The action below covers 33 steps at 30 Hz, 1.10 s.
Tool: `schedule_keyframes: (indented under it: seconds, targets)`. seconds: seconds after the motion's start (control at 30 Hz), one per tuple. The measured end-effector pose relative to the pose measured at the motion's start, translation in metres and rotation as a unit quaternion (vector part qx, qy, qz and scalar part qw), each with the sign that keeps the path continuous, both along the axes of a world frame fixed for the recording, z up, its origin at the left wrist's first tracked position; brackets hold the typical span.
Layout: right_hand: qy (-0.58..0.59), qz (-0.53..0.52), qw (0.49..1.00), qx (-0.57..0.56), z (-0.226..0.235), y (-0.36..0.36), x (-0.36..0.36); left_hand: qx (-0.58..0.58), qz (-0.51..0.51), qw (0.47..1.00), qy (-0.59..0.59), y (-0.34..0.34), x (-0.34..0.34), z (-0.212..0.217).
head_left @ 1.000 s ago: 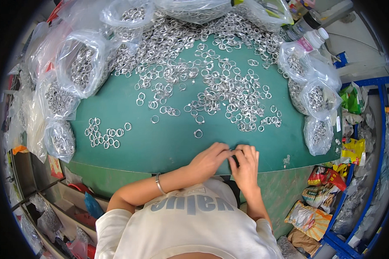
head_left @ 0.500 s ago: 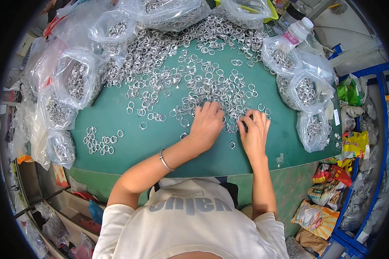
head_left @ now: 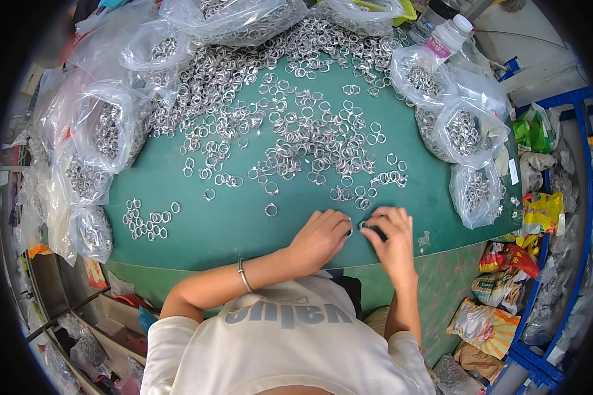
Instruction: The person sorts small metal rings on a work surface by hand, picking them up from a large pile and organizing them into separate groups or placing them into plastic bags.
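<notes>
Close to the table's near edge, my left hand is closed, its bent fingertips at a small silver metal ring. Just right of it, my right hand pinches another silver ring between thumb and forefinger; the fingers hide part of it. The two hands are a short gap apart. Beyond them lies a loose spread of similar rings, many with a small raised head. A single ring rests to the left of my left hand.
A small group of rings lies on the green table at the left. Toward the far side is a dense heap of rings. Clear plastic bags of rings stand left and right. A white bottle stands far right, beside blue shelving.
Both hands have drawn back from the edge of the ring spread toward me, and now sit near the table's front edge with rings at their fingertips. The view has shifted slightly.
</notes>
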State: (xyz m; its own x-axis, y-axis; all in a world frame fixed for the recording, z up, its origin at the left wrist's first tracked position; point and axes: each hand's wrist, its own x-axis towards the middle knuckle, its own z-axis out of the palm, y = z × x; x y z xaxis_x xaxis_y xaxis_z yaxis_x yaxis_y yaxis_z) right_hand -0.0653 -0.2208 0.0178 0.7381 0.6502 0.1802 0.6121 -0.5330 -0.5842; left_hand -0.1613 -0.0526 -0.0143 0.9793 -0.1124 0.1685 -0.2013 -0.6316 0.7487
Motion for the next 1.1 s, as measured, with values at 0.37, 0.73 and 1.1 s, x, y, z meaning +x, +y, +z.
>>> schedule_keyframes:
  seconds: [0.37, 0.73, 1.1]
  targets:
    - [-0.120, -0.068, 0.990, 0.010, -0.004, 0.009, 0.044, -0.045, -0.002, 0.999, -0.003, -0.021, 0.008, -0.007]
    - [-0.036, -0.063, 0.997, -0.028, -0.021, 0.006, 0.009, 0.174, 0.060, 0.979, -0.086, -0.007, 0.055, -0.016]
    - [0.094, -0.012, 0.993, 0.072, -0.005, -0.022, 0.013, 0.275, 0.174, 0.939, -0.114, 0.024, 0.080, -0.018]
